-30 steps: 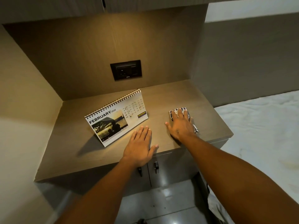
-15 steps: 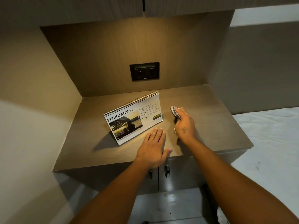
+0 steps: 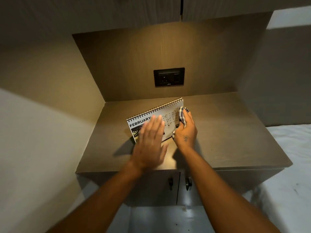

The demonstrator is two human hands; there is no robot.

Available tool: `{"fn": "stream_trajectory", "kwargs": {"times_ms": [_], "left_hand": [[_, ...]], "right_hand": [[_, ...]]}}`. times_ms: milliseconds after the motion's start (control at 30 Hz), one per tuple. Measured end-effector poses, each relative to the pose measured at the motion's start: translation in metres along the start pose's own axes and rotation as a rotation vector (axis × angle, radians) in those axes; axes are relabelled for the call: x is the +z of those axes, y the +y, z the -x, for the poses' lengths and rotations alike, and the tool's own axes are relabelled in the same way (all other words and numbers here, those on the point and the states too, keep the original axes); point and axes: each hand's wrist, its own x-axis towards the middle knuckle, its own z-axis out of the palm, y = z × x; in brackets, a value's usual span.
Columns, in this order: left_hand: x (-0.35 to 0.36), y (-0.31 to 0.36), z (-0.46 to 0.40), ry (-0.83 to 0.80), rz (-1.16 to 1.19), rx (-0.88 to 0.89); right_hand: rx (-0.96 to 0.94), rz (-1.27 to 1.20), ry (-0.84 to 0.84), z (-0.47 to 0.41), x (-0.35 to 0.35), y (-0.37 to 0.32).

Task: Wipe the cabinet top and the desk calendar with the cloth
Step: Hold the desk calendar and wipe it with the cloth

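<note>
— What's in that alcove?

— A brown cabinet top (image 3: 218, 137) fills most of it, with two dark door handles (image 3: 179, 183) on the front just below the edge. A black wall socket (image 3: 169, 77) sits in the back panel above.

— And the calendar?

— The desk calendar (image 3: 155, 119) stands propped near the middle of the top, spiral edge up, showing "FEBRUARY" and a grid of dates. Both hands are at it.

— Doing what?

— The left hand (image 3: 150, 141) is flat and blurred, fingers straight and close together, in front of the picture half of the page; whether it touches, I can't tell. The right hand (image 3: 186, 132) grips a bunched checked cloth (image 3: 181, 115), fingers curled round it, pressing it to the right side of the page over the dates.
</note>
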Motion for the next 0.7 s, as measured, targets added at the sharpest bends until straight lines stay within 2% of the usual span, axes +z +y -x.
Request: {"fn": "stream_trajectory", "kwargs": {"times_ms": [67,100,200,300,500,700], "left_hand": [[-0.023,-0.028,-0.042,0.01,-0.109,0.03],[-0.031,-0.041,-0.063,-0.035,-0.17,0.046],[-0.041,-0.075,-0.106,-0.313,-0.296,0.116],[-0.032,-0.097,-0.117,-0.547,-0.284,0.212],[-0.014,-0.104,-0.116,-0.617,0.004,0.146],[-0.009,-0.101,-0.119,-0.664,0.076,0.048]], "right_hand": [[0.016,-0.031,0.024,0.005,0.013,-0.002],[0.03,-0.057,0.031,0.006,0.02,-0.004],[0.068,-0.119,0.05,0.007,0.036,-0.011],[0.058,-0.141,0.075,0.006,0.049,-0.013],[0.055,-0.129,0.102,0.004,0.066,-0.01],[0.039,-0.084,0.112,0.022,0.088,-0.015]]}}
